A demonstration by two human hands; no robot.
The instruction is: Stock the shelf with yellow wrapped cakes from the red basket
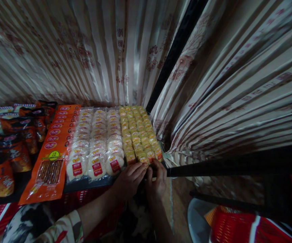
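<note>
My left hand (129,179) is closed at the front end of the yellow snack packets (138,130), its fingers bent together against a front packet. Close beside it, my right hand (157,180) has its thumb and forefinger at the front packets of the right-hand columns. The small yellow packets stand packed in several columns on the dark shelf (99,183). To their left lie three columns of clear-wrapped white rice crackers (96,165) with red labels. My palms and part of my fingertips are hidden in shadow.
Orange flat snack bags (50,172) overlap in a row, with black-and-orange pouches (11,152) farther left. Pleated printed curtain (97,50) hangs behind, crossed by a black upright post (176,50). Red baskets (233,224) and a pale basin (196,219) sit low at right.
</note>
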